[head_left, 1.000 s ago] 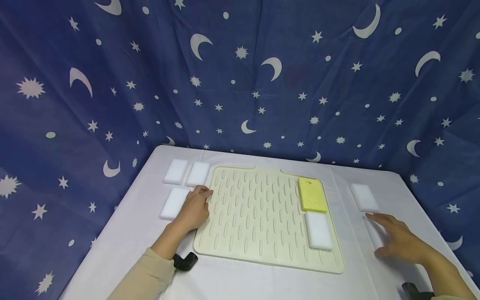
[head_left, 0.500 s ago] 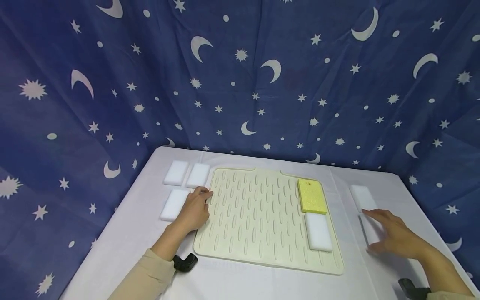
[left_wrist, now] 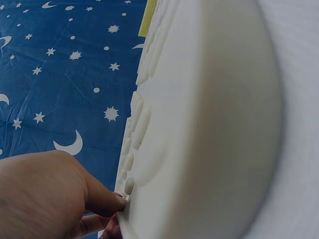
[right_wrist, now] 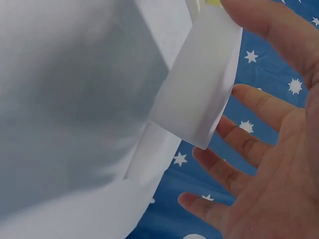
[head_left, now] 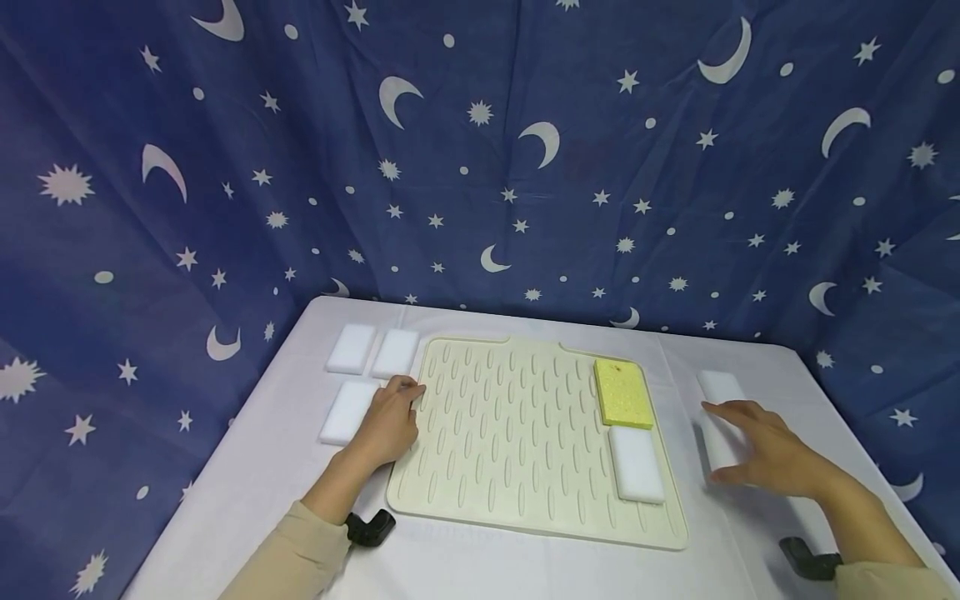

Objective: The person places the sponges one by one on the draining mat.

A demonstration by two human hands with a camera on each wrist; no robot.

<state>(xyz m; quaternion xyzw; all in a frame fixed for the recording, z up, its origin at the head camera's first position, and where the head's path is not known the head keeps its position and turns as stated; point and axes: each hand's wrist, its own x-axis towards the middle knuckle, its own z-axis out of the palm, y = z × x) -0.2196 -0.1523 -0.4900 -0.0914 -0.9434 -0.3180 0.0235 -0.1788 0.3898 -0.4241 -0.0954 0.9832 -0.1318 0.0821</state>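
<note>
My left hand pinches the left edge of a cream ridged mat; the left wrist view shows the thumb at its rim. On the right, my right hand holds a white sponge by its sides between thumb and fingers. In the right wrist view this sponge is raised and tilted, with a shadow on the cloth. Another white sponge lies just behind it. At the mat's right side, a yellow sponge sits directly behind a white one.
Three white sponges lie on the white tablecloth left of the mat, one partly behind the left hand. A blue curtain with moons and stars hangs behind the table. Black camera mounts show at both wrists.
My right hand has moved left and slightly away from me with the white sponge, off its former place. The left hand stays at the mat's edge.
</note>
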